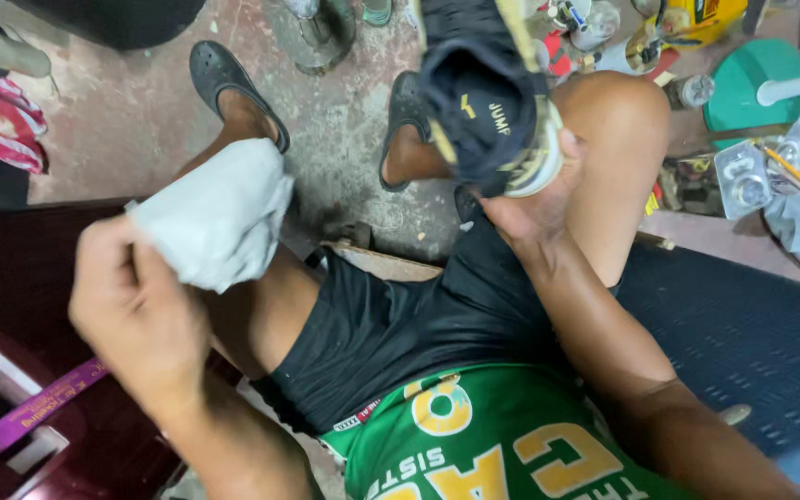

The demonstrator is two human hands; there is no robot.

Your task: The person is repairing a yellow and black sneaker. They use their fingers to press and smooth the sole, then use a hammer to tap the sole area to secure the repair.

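I sit looking down at my lap and legs. My left hand (136,310) is closed around a crumpled white cloth (219,218), held above my left knee. My right hand (539,199) grips a dark navy sneaker (483,102) by its sole and heel, the shoe's opening facing up toward me above my right knee. The shoe has a pale sole edge and yellow trim. The two hands are apart, cloth on the left, shoe on the right.
My feet in dark sandals (233,88) rest on a stained concrete floor (131,120). A dark red case (20,306) with a purple strap lies at left. Tools, jars, a yellow container (696,18) and a green lid (752,79) crowd the upper right. A dark blue mat (743,333) sits at right.
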